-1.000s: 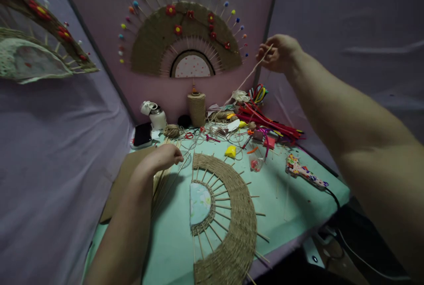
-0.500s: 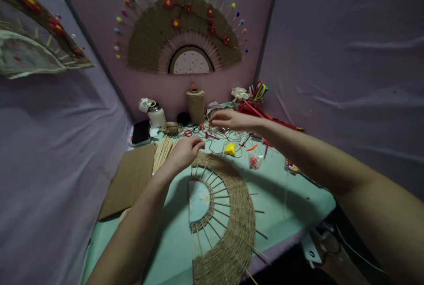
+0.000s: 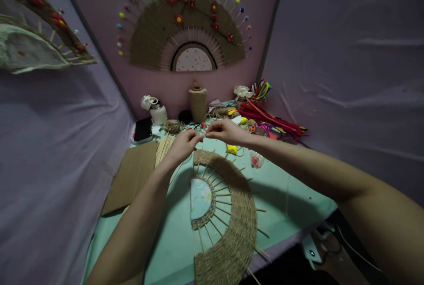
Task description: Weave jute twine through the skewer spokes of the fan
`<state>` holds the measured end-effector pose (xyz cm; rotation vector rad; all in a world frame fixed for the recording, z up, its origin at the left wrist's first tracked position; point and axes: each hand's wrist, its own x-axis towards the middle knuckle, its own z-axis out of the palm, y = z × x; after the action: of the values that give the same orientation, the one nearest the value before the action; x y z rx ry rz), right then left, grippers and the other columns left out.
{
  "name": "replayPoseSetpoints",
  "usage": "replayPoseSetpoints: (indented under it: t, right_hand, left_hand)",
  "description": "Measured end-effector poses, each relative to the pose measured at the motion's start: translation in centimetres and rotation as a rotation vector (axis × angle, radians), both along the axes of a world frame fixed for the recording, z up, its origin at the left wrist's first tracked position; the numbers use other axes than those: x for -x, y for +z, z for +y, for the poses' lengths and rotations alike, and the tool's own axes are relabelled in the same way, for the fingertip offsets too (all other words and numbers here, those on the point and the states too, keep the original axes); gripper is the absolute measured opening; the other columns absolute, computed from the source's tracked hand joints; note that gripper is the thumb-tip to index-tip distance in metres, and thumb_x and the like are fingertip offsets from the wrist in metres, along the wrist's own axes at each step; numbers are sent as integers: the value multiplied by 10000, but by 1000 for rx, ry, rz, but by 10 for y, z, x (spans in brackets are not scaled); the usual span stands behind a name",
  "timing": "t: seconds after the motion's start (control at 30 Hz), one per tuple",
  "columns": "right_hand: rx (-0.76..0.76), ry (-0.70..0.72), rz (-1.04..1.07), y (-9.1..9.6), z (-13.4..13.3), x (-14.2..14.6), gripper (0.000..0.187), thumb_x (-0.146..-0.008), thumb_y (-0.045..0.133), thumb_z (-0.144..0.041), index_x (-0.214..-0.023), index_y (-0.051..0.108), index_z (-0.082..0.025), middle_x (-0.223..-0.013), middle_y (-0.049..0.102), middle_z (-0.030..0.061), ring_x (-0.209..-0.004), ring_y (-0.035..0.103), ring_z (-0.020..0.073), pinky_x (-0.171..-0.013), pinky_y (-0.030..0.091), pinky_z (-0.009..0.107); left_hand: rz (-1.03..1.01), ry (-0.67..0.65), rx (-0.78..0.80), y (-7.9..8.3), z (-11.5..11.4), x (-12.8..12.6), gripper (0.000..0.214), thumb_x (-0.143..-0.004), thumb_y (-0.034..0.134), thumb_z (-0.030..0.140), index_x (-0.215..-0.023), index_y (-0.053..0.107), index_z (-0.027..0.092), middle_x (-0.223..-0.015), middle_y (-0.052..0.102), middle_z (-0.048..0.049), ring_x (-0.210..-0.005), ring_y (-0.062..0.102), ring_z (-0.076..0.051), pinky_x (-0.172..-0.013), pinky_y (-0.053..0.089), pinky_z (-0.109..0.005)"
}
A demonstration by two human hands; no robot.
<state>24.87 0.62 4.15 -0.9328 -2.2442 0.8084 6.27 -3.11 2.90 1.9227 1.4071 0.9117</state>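
The fan (image 3: 244,214) lies flat on the table (image 3: 291,205), its straight edge facing left; bare stick ends project past its outer rim. The half-disc (image 3: 200,198) sits inside its curve. The left hand (image 3: 184,144) and the right hand (image 3: 228,132) are raised near the fan's far end, fingertips just apart. Each grip is narrow, thumb toward fingers; whether either closes on anything cannot be told. Left of the fan lies cardboard (image 3: 132,177); loose sticks (image 3: 163,147) lie between it and the fan's far end. Beyond the fan stand a twine cone (image 3: 198,106) and, to the cone's left, a twine ball (image 3: 172,126). Near the fan's outer rim, on the far right side, are a yellow packet (image 3: 231,149) and a bag (image 3: 256,160) with red contents.
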Motion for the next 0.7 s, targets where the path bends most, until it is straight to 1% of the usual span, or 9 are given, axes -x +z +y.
replayPoseSetpoints:
  t: [0.13,0.17,0.23,0.3,0.37,0.43,0.53,0.6,0.7]
  right_hand:
    - [-244,-120,-197,-2,3,-6,195,-803,581,-314,-756,667,-144,-709,633,45,-659,514,133,-603,311,234]
    - [-296,-141,-252,-2,5,-9,182,-804,585,-303,-752,669,-150,-730,640,56,-675,521,140,-612,308,237]
    - [-326,-168,-344,-5,12,-16,169,-805,585,-288,-751,673,-154,-752,650,69,-679,531,144,-612,303,237]
    - [-276,-187,-396,-11,19,-23,171,-811,575,-278,-764,676,-148,-744,657,67,-659,536,140,-601,303,231]
    - [-195,-197,-416,-22,23,-28,185,-814,570,-283,-783,677,-135,-730,660,62,-646,537,137,-592,311,226]
    - [-89,-209,-421,-37,22,-29,203,-822,557,-286,-800,674,-121,-731,664,59,-645,538,135,-586,325,222]
    - [52,-215,-423,-61,12,-24,194,-834,521,-248,-837,663,-117,-771,671,60,-663,544,133,-586,346,215]
    - [96,-217,-437,-73,4,-20,176,-830,519,-231,-827,659,-125,-788,670,66,-680,546,135,-592,352,214]
    - [147,-202,-409,-78,-8,-14,173,-826,523,-238,-777,647,-128,-770,656,65,-674,538,133,-584,348,213]
  left_hand:
    - [63,98,36,-17,10,4,412,-810,423,518,-658,584,171,-566,571,-21,-569,536,-157,-600,402,-271]
    - [89,130,39,-24,14,6,409,-826,405,508,-701,598,169,-620,607,-39,-627,565,-175,-634,407,-280]
    - [128,216,43,-40,23,8,312,-823,460,431,-856,603,156,-877,663,-96,-817,597,-211,-727,406,-297]
    - [125,322,144,-57,31,9,287,-783,550,332,-986,574,130,-1048,636,-145,-962,578,-234,-809,388,-302]
    - [104,359,200,-72,36,7,340,-786,546,269,-1079,530,96,-1046,631,-177,-956,586,-245,-812,388,-317]
    - [79,381,222,-81,39,4,371,-787,535,222,-1130,496,86,-1009,637,-178,-950,587,-251,-817,383,-329]
    - [24,389,242,-85,38,-1,397,-765,553,180,-1146,480,99,-937,646,-156,-945,581,-255,-816,377,-336]
    - [-33,388,267,-84,37,-3,414,-742,579,162,-1141,479,117,-888,647,-132,-922,584,-247,-797,385,-328]
    - [-155,389,337,-77,33,-3,428,-737,590,170,-1146,464,147,-833,636,-90,-811,605,-211,-706,418,-296]
